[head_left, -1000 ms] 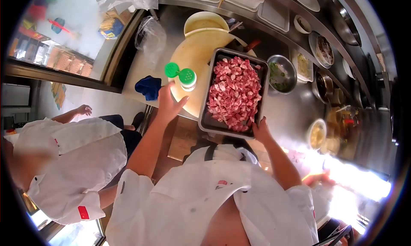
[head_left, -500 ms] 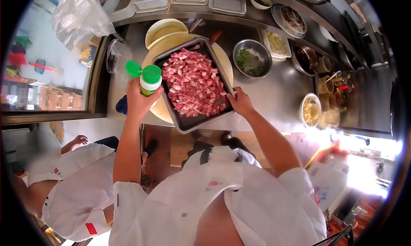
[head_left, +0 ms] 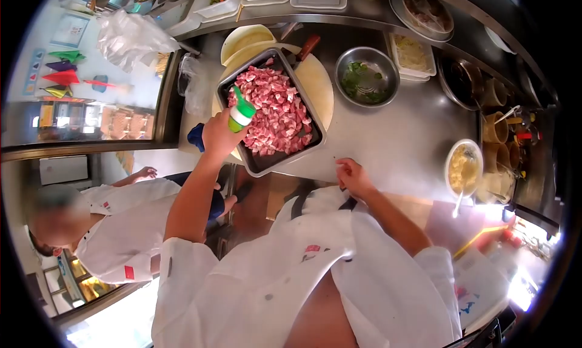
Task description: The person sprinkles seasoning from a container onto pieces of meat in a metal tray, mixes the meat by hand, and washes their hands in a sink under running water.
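My left hand (head_left: 222, 135) is closed around a seasoning bottle (head_left: 242, 116) with a green flip cap and white neck. The bottle tilts over a dark rectangular tray (head_left: 262, 165), its cap end above the diced raw meat (head_left: 280, 121) heaped inside. Beneath the tray lies a round pale cutting board (head_left: 321, 87). Off the tray, by the counter's front edge, my right hand (head_left: 354, 177) has its fingers loosely curled, with nothing visible in them. Whether anything is coming out of the bottle I cannot tell.
Behind the tray lies a knife with a brown handle (head_left: 309, 47). A steel bowl of greens (head_left: 367, 76) and a bowl of yellowish food (head_left: 464, 169) stand to the right. Shelves run along the back. At left stands a co-worker in white (head_left: 130, 221).
My right hand has let go of the tray and drawn back toward me. My left hand has moved the bottle in over the meat and tipped it from upright.
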`<state>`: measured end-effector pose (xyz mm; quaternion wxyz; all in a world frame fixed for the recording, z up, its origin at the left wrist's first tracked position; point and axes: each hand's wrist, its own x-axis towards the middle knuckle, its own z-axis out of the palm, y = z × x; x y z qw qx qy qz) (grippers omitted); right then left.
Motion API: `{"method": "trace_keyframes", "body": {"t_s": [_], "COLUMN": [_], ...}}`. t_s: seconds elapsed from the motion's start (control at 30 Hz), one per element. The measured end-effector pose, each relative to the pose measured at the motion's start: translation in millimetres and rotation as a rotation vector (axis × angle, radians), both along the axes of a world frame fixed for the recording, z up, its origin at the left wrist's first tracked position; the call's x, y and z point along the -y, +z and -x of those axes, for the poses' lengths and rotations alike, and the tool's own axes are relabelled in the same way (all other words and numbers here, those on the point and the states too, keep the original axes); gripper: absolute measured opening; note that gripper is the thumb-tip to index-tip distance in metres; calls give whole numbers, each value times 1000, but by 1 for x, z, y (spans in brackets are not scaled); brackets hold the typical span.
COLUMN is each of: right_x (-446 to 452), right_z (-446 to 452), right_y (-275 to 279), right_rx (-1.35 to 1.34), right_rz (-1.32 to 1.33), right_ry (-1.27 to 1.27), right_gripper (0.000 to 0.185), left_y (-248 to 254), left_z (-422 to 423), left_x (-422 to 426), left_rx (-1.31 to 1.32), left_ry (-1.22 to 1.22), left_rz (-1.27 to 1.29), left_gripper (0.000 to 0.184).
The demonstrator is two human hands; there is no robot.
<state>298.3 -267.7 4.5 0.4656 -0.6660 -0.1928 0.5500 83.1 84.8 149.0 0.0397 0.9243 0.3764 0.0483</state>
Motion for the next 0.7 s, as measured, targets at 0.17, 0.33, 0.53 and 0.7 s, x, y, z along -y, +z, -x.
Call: {"method": "trace_keyframes", "body": {"t_s": [0.17, 0.33, 0.53, 0.7], "right_x": [64, 77, 82, 63], "right_z": [-46, -88, -120, -118], "right_y": [-44, -20, -39, -27], "right_rx": [273, 752, 1171, 1164], "right_rz": [21, 42, -34, -92], "right_ry": [-90, -166, -102, 41], "right_gripper": [28, 34, 53, 62], "left_y": [0, -4, -16, -12], "left_z": [-9, -16, -21, -39], "left_x": [24, 31, 31, 32], "left_rx": [-113, -142, -124, -122], "left_ry": [-82, -22, -20, 72], "left_rz": [-35, -19, -39, -37], "left_gripper": [59, 59, 62, 65]}}
